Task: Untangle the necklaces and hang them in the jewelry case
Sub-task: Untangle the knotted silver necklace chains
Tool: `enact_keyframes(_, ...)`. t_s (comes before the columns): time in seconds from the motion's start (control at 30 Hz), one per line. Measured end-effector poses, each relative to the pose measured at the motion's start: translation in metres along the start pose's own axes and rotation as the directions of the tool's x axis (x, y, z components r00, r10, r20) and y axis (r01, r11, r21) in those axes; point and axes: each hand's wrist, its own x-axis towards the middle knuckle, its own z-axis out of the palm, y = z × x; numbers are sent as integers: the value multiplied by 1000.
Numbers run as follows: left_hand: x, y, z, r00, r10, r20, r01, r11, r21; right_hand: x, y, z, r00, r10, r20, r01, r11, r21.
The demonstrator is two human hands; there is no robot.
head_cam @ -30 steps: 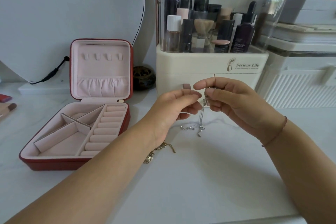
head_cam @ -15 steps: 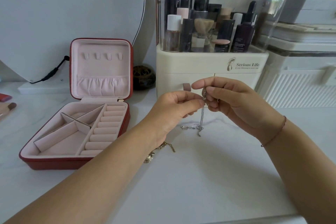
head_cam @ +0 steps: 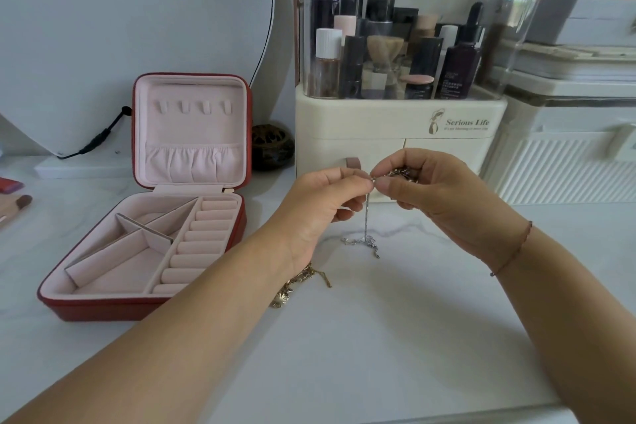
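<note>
Task judged at an early stage: left hand [head_cam: 323, 203] and right hand [head_cam: 437, 196] both pinch the silver necklace [head_cam: 366, 220] at fingertip level, its tail heaped on the table [head_cam: 378, 337], the gold necklace [head_cam: 303, 280] lies beneath the left wrist, and the hooks [head_cam: 192, 107] of the open jewelry case [head_cam: 155, 303] hold nothing.

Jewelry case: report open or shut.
Open: the jewelry case has its lid raised upright, four bare hooks showing.

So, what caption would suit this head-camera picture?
Left hand and right hand pinch a silver necklace dangling onto the table, open red jewelry case alongside.
</note>
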Motion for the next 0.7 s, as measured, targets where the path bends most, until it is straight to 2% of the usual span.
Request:
enact_keyframes(0.43, 3, -3, 1, 998, -27, 54, 29, 999, -42, 0, -2, 2, 999, 32, 27, -28, 990, -141)
enact_keyframes(0.7, 2, -6, 4, 991, -22, 130, 15, 999, 49, 1, 0, 3, 999, 39, 34, -38, 999, -17)
